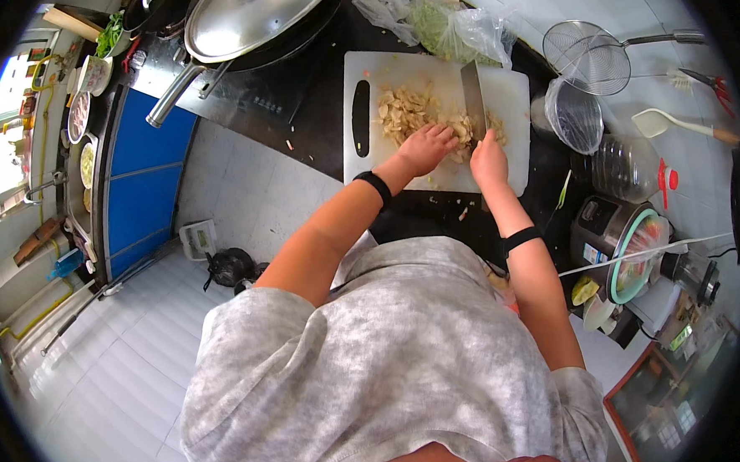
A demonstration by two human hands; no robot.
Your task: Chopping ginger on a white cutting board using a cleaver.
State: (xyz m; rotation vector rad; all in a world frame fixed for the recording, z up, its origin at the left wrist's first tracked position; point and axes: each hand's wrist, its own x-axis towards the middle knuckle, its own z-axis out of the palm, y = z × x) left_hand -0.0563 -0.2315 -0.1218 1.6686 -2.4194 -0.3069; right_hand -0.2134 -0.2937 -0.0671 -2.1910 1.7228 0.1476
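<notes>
My right hand (489, 161) grips the handle of a cleaver (473, 97), whose broad blade stands on edge on a white plastic cutting board (513, 98). Left of the blade, my left hand (428, 149) lies palm down on pale brown sliced food (401, 111), its fingers stretched towards the blade. I cannot tell what the food is. Most of the slices are heaped on the left half of the board, and smaller bits lie to the right of the cleaver. The lower part of the handle is hidden in my right hand.
A lidded wok (252, 24) stands on the cooktop at the upper left. Plastic bags with green contents (453, 29) touch the board's far edge. A strainer (587, 56), a film-covered container (574, 117), a large clear bottle (627, 167) and a cooker (615, 243) line the right side.
</notes>
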